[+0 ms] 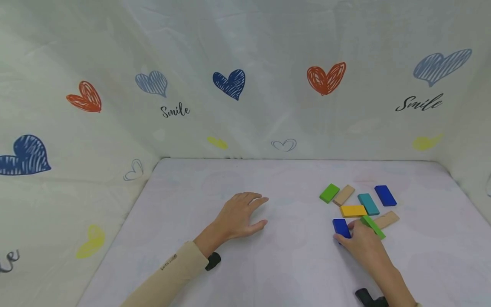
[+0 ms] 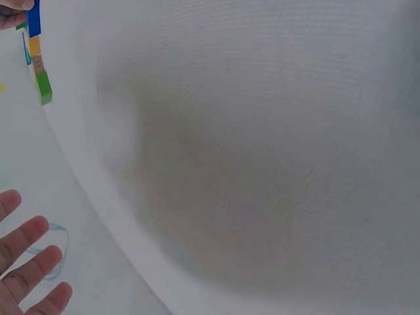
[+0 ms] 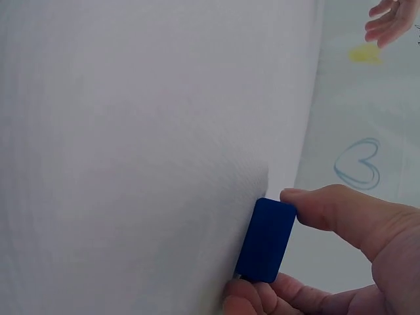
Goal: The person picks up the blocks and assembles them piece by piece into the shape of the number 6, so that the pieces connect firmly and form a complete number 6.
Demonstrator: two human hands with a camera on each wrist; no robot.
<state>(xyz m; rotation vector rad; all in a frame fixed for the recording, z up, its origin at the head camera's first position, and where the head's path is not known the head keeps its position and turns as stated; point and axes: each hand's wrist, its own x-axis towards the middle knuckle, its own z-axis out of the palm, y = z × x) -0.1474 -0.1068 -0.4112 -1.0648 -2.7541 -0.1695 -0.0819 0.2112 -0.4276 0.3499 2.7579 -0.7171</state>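
Observation:
My right hand [image 1: 364, 243] pinches a blue block [image 1: 341, 228] at the near left of a group of coloured blocks. In the right wrist view, the thumb is at one end of that blue block [image 3: 266, 240] and the fingertips are at the other. A green block [image 1: 373, 227] lies right beside the hand, partly over a plain wooden block [image 1: 386, 219]. Just beyond are a yellow block [image 1: 353, 211] and a teal block [image 1: 368, 204]. My left hand [image 1: 241, 216] is held over the middle of the table, fingers extended, holding nothing.
Farther back on the white table [image 1: 284, 264] lie another green block [image 1: 329, 193], a second wooden block [image 1: 344, 195] and another blue block [image 1: 385, 195]. A pale sheet printed with hearts [image 1: 229, 84] hangs behind the table and along its left side.

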